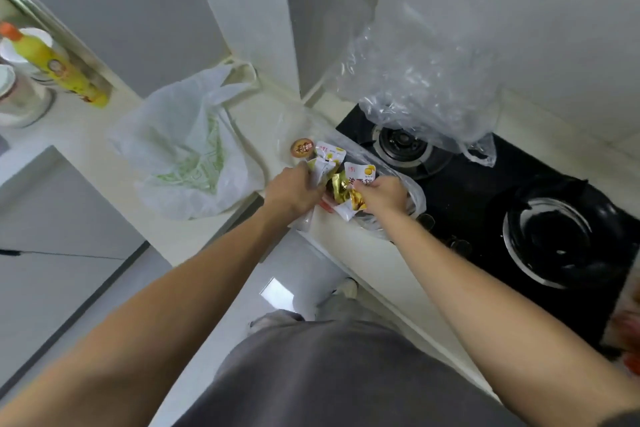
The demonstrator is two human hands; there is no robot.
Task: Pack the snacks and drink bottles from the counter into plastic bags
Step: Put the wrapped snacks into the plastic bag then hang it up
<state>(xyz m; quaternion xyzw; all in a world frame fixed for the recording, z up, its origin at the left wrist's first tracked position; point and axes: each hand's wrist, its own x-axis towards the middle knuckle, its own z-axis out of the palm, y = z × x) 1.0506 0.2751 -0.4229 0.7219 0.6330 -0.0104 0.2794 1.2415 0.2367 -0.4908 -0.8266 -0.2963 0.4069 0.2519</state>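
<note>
Several small snack packets (341,180), white and gold, lie bunched on the counter edge beside the stove. My left hand (292,189) grips the white packets on the left of the pile. My right hand (381,194) pinches a gold packet (356,199) on the right. A thin clear plastic bag (414,199) lies under and behind my right hand. A round brown-lidded snack cup (303,147) stands just beyond the pile. A white plastic bag with green print (183,149) lies flat on the counter to the left.
A black gas stove (485,204) with two burners fills the right side, with a crumpled clear bag (426,90) over its far burner. A yellow bottle with an orange cap (52,66) and white cups (15,94) sit at the far left. The counter edge (346,246) runs below my hands.
</note>
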